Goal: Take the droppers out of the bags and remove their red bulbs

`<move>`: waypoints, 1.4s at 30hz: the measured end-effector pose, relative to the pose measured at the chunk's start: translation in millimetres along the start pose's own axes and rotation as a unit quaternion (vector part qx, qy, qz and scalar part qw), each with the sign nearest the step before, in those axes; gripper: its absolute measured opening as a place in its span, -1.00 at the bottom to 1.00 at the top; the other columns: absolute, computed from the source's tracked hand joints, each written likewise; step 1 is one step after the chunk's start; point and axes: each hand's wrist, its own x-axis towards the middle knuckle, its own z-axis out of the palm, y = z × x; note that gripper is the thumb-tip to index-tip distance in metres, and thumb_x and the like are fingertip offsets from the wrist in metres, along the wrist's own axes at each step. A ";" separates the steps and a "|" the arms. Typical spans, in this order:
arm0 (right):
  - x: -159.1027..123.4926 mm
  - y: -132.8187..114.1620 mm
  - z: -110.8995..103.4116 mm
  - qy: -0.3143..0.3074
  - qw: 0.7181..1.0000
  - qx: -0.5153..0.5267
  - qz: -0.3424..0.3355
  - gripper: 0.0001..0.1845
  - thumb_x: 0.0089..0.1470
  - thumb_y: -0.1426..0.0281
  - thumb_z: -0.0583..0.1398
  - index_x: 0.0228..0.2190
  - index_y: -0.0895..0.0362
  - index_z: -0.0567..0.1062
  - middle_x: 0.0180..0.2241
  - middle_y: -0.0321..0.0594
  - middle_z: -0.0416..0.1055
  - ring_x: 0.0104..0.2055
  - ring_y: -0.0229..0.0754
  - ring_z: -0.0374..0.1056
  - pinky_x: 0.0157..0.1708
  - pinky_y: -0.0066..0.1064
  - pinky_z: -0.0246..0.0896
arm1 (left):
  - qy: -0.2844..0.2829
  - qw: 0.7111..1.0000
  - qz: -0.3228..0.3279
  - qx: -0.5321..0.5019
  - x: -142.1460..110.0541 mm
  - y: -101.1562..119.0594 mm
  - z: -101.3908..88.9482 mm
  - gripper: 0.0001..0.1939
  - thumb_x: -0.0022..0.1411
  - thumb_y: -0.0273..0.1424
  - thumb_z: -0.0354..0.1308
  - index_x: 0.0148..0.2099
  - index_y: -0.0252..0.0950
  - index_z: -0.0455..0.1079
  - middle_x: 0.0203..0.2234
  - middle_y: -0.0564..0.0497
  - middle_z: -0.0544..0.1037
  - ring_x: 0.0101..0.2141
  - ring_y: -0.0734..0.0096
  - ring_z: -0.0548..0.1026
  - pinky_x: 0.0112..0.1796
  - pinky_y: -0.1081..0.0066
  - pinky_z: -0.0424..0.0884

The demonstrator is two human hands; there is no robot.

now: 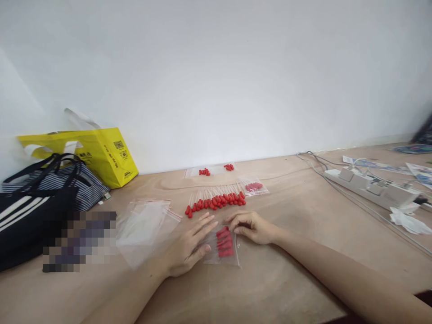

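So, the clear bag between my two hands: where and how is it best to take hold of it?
Probably pinch the clear bag by its near right corner, coming from the right with your right hand. It lies flat, that corner extends beyond the red tips, and your left hand partly covers its left side.

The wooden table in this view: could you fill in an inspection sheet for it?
Surface: wooden table; spills: nothing seen.
Job's things: row of red-tipped sticks; near filled bag; small filled bag and far packet behind; flat clear bags at left.
Clutter: yellow bag, striped dark bag, crumpled tissue, printed papers; one patch pixelated, unreadable.
Hands: left hand spread beside the near filled bag; right hand bent at its upper right, grip unclear.
Cables: grey cables by a white power strip, right.
Surroundings: pale wall; other people: nothing seen.
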 end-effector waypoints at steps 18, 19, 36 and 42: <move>-2.2 -5.9 -3.6 0.046 0.946 -0.132 0.293 -0.69 -0.19 0.08 0.22 -0.54 0.07 0.48 -0.16 -0.17 0.27 0.01 -0.03 0.05 -0.04 -0.16 -0.13 | -0.012 0.984 -0.175 -0.015 13.2 23.7 24.0 -0.46 0.24 -0.12 -0.27 0.19 -0.24 0.01 0.18 -0.09 -0.03 0.16 0.21 -0.05 0.09 0.11 -0.01; -3.5 -8.2 -3.3 0.042 0.943 -0.137 0.299 -0.72 -0.19 0.11 0.22 -0.55 0.07 0.48 -0.17 -0.18 0.27 0.00 -0.03 0.07 -0.04 -0.14 -0.14 | -0.008 0.983 -0.181 -0.013 13.1 24.0 25.4 -0.46 0.24 -0.12 -0.26 0.19 -0.25 0.01 0.18 -0.09 -0.02 0.16 0.21 -0.05 0.09 0.11 -0.01; -6.1 4.3 15.3 0.146 0.962 -0.045 0.226 -0.71 -0.01 0.24 0.04 -0.63 0.16 0.30 -0.60 -0.33 0.23 -0.50 -0.30 0.14 -0.46 -0.47 0.06 | 0.141 0.985 -0.036 -0.092 69.3 24.9 14.7 -0.67 0.16 -0.51 -0.07 -0.04 -0.17 0.32 -0.07 -0.02 0.33 -0.09 0.39 0.33 -0.10 0.34 0.31; -6.1 0.8 15.9 0.123 0.970 -0.081 0.193 -0.69 0.02 0.24 0.02 -0.62 0.15 0.30 -0.56 -0.31 0.27 -0.43 -0.27 0.17 -0.35 -0.42 0.10 | 0.189 0.977 0.025 -0.099 76.0 16.6 28.5 -0.79 0.17 -0.50 -0.04 -0.32 -0.26 0.43 -0.27 -0.01 0.43 -0.27 0.46 0.41 -0.24 0.42 0.36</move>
